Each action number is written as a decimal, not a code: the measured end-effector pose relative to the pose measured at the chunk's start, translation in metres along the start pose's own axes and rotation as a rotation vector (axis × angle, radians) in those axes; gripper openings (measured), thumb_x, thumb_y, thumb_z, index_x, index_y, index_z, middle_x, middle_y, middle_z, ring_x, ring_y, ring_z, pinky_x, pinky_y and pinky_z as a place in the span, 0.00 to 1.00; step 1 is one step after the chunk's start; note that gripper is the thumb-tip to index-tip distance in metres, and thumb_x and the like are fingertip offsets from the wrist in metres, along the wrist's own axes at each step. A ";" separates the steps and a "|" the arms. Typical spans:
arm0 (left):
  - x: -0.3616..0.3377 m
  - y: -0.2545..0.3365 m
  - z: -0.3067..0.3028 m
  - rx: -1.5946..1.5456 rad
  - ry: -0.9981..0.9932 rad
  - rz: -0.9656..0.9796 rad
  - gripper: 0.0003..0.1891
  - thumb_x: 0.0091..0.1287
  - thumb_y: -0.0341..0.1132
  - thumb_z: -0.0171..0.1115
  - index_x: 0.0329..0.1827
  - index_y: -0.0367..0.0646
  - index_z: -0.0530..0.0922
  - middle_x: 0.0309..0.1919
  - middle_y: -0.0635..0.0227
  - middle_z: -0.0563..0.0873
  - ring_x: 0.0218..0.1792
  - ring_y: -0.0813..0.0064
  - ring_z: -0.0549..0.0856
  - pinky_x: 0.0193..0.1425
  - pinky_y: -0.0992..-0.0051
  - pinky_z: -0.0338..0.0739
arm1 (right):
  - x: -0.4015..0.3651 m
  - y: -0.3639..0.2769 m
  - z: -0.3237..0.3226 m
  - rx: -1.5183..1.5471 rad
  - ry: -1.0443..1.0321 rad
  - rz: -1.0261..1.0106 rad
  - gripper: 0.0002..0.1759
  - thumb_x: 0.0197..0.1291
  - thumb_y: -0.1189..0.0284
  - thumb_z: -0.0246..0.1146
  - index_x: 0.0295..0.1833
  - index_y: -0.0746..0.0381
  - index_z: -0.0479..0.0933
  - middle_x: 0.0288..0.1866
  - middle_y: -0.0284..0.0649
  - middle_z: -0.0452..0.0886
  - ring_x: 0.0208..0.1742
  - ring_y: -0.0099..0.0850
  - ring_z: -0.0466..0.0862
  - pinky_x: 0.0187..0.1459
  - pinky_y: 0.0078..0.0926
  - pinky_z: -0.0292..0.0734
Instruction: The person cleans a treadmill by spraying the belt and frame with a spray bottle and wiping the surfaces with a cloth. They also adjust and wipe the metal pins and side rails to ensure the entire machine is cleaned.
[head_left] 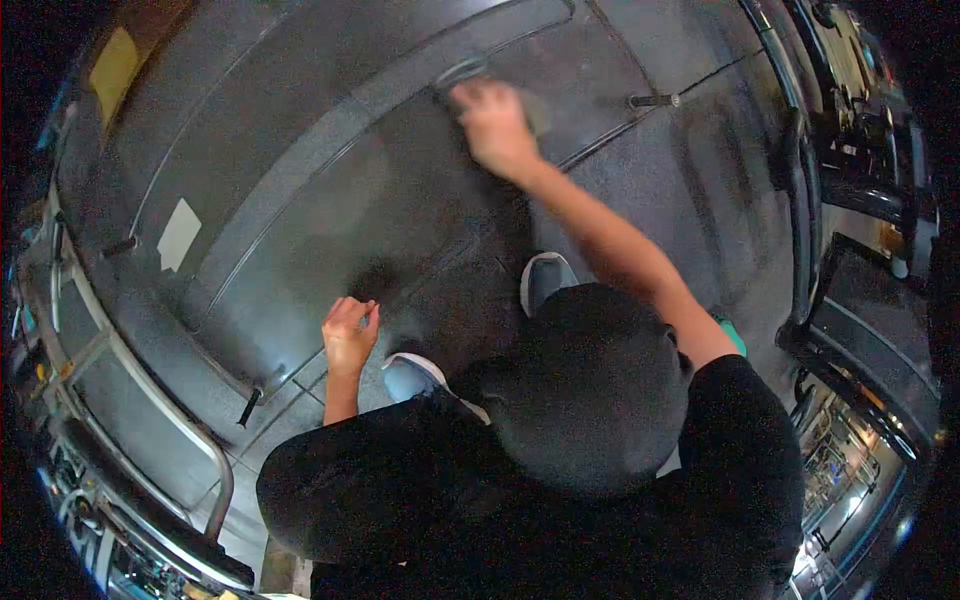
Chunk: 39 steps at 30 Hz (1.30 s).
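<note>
My right hand [492,125] reaches far forward over a large dark panel [330,220] and is smeared by motion. Its fingers press down on a greyish cloth [538,114], which shows on both sides of the hand. Nearer my body, my left hand [350,335] hangs above the lower part of the panel. Its fingers are curled in, with the thumb against them, and nothing shows in them.
A white label [180,236] is on the panel's left part. Short pegs [655,100] stick out at its edges. A silver tube rail [150,385] runs along the left, a black frame [803,220] along the right. My grey shoes [412,378] stand below.
</note>
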<state>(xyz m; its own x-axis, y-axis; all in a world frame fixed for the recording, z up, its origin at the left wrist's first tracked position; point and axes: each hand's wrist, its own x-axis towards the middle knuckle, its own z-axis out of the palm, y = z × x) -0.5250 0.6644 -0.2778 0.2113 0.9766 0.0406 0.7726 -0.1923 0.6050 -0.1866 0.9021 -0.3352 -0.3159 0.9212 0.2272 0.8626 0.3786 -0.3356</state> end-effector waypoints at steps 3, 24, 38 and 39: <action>0.001 -0.001 -0.001 -0.025 0.014 -0.007 0.06 0.56 0.26 0.77 0.33 0.41 0.87 0.30 0.61 0.85 0.34 0.56 0.85 0.40 0.61 0.81 | -0.015 -0.091 0.019 0.088 -0.114 -0.222 0.29 0.66 0.71 0.60 0.74 0.63 0.73 0.74 0.54 0.73 0.74 0.58 0.70 0.76 0.55 0.65; 0.000 0.004 -0.001 0.044 0.007 -0.019 0.06 0.56 0.26 0.78 0.34 0.42 0.88 0.30 0.63 0.87 0.34 0.58 0.86 0.39 0.62 0.81 | 0.002 0.174 -0.032 -0.079 0.283 0.127 0.23 0.72 0.71 0.62 0.70 0.51 0.80 0.67 0.49 0.80 0.66 0.54 0.77 0.69 0.47 0.72; -0.001 -0.002 0.001 -0.013 0.016 -0.012 0.05 0.57 0.26 0.77 0.34 0.41 0.88 0.31 0.61 0.87 0.35 0.55 0.87 0.43 0.59 0.82 | -0.021 0.041 -0.021 0.012 0.102 0.044 0.26 0.69 0.71 0.65 0.72 0.57 0.77 0.69 0.56 0.75 0.68 0.57 0.72 0.70 0.54 0.68; -0.003 -0.004 0.001 -0.015 0.020 -0.017 0.05 0.57 0.26 0.77 0.34 0.41 0.88 0.31 0.61 0.87 0.35 0.55 0.87 0.43 0.59 0.82 | -0.026 0.012 -0.014 0.042 0.015 0.034 0.27 0.68 0.72 0.65 0.73 0.57 0.76 0.70 0.55 0.75 0.69 0.56 0.72 0.72 0.54 0.68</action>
<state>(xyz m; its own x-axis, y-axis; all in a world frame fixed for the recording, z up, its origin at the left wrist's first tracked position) -0.5277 0.6624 -0.2810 0.1862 0.9814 0.0460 0.7672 -0.1745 0.6173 -0.1624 0.8810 -0.3321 -0.2803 0.9322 0.2291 0.8551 0.3509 -0.3816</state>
